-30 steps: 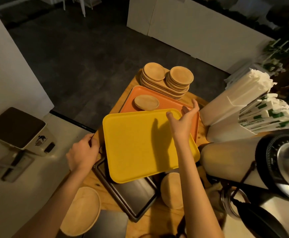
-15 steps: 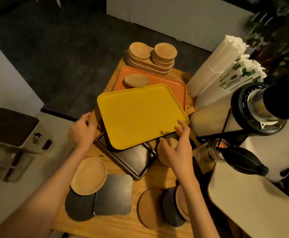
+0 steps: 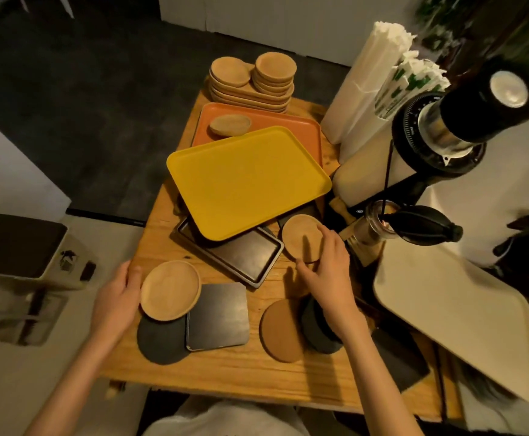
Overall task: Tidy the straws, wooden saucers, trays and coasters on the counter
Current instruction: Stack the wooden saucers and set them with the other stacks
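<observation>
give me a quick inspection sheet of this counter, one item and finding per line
surface: wooden counter, crowded
job's things: yellow tray lies askew over orange tray and dark tray; saucer stack at far end; lone saucer on the orange tray; straws upright at far right; cork coaster and dark coasters near the front
clutter: grinder and cream tray on the right
grippers: left hand grips near-left saucer by its rim; right hand holds right saucer beside the dark tray
cables: black cord hangs by the grinder
surroundings: dark floor, white panels beyond
</observation>
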